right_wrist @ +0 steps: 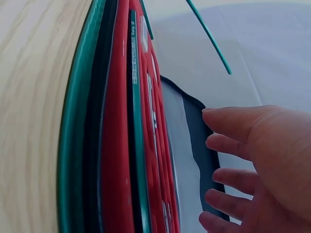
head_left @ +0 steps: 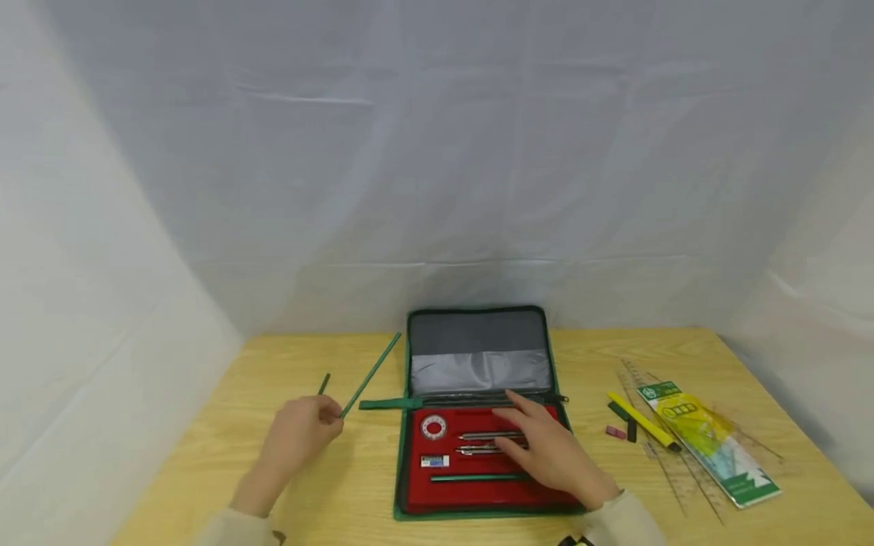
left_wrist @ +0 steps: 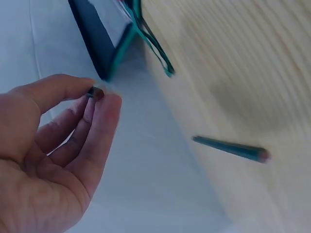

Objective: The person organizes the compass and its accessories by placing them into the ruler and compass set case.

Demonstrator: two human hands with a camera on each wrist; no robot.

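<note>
My left hand (head_left: pixel 303 428) pinches a green pencil (head_left: pixel 372 373) near its lower end, thumb against fingertips, and the shaft slants up toward the case. A second green pencil (left_wrist: pixel 231 149) lies on the table beside that hand. The zip case (head_left: pixel 492 498) is spread wide in front, its red tray facing up. Over the tray's right part hovers my right hand (head_left: pixel 546 447), fingers spread and holding nothing. In the tray sit another green pencil (head_left: pixel 471 478), a white eraser (head_left: pixel 435 461), a white ring (head_left: pixel 424 427) and slim metal drawing tools (head_left: pixel 474 450), partly covered by the hand.
To the right of the case lie a yellow cutter-like tool (head_left: pixel 642 421), a printed packet (head_left: pixel 740 474), clear rulers (head_left: pixel 672 478), a pink eraser (head_left: pixel 615 432) and small dark green pieces (head_left: pixel 631 431). A green strap (head_left: pixel 382 404) sticks out leftward from the case. White sheeting (head_left: pixel 437 189) surrounds the table.
</note>
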